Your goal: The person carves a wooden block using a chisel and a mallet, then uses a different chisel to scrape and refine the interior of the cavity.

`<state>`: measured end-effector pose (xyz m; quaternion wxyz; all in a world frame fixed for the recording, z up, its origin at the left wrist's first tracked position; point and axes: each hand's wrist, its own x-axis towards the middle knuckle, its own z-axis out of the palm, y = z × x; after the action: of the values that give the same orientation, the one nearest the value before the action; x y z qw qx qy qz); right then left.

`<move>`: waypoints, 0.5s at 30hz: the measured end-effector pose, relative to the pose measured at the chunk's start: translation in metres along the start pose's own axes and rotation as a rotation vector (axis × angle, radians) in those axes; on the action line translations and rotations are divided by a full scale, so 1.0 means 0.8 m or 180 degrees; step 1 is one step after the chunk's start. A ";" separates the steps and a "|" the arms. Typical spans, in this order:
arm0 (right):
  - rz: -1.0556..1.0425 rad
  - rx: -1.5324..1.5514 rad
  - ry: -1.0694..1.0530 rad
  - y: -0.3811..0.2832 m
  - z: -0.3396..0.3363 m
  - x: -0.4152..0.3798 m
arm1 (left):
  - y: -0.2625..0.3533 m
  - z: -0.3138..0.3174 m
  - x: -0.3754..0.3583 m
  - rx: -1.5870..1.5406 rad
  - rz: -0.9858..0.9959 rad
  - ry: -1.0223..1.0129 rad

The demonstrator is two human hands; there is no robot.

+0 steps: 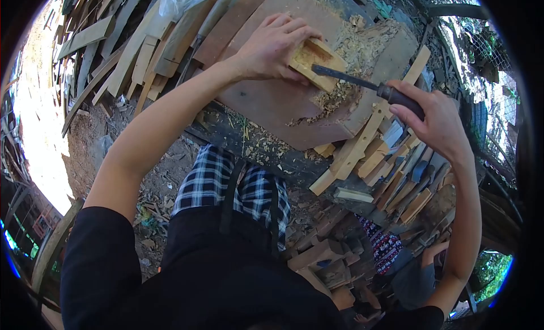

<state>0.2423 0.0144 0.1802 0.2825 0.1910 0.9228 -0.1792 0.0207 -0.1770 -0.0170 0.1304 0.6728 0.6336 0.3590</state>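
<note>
- Pale wood is what the left hand point(272, 46) presses down: a small hollowed block point(317, 62) in the upper middle of the frame, with the fingers curled together over its near edge and top.
- The block rests on a broad brown board point(266, 100) that lies tilted across the upper centre.
- The right hand point(433, 123), right of centre, has its fingers wrapped tight around the dark handle of a chisel point(362, 83).
- The chisel's metal blade slants up and to the left, and its tip touches the block's lower right side, at the hollow.
- Light wood shavings point(340, 97) lie heaped on the board just beside the block, to its right and below it.
- Short offcuts point(391, 171) are stacked at the right of the frame, under the right forearm.
- Long planks point(136, 52) lean together in the upper left.
- Checked shorts point(232, 185) and a black shirt fill the lower centre, above dirt strewn with chips.
</note>
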 end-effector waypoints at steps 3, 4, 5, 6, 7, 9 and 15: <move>0.0043 0.0458 -0.0012 0.005 0.061 0.003 | 0.000 -0.001 0.002 0.0055 -0.0019 0.0024; 0.0156 0.0628 0.0390 -0.008 0.093 -0.002 | -0.001 0.000 0.001 0.0051 -0.0020 0.0002; 0.0274 0.0823 0.0787 -0.015 0.110 -0.005 | -0.004 -0.002 0.002 0.0056 -0.0039 0.0008; 0.0272 0.0831 0.0748 -0.015 0.112 -0.007 | -0.005 -0.001 0.001 -0.0008 -0.0026 0.0013; 0.0225 0.1023 0.0742 -0.015 0.114 -0.009 | -0.003 -0.002 0.003 -0.0057 0.0022 0.0006; 0.0190 0.1215 0.0827 -0.013 0.084 -0.007 | -0.007 -0.002 0.006 -0.0029 0.0145 -0.0006; -0.0148 -0.0760 -0.0120 -0.005 -0.017 0.005 | -0.007 0.003 0.001 -0.0087 0.0109 0.0001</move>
<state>0.2315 0.0178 0.1892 0.3163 0.1310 0.9363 -0.0780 0.0179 -0.1744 -0.0221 0.1333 0.6817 0.6170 0.3699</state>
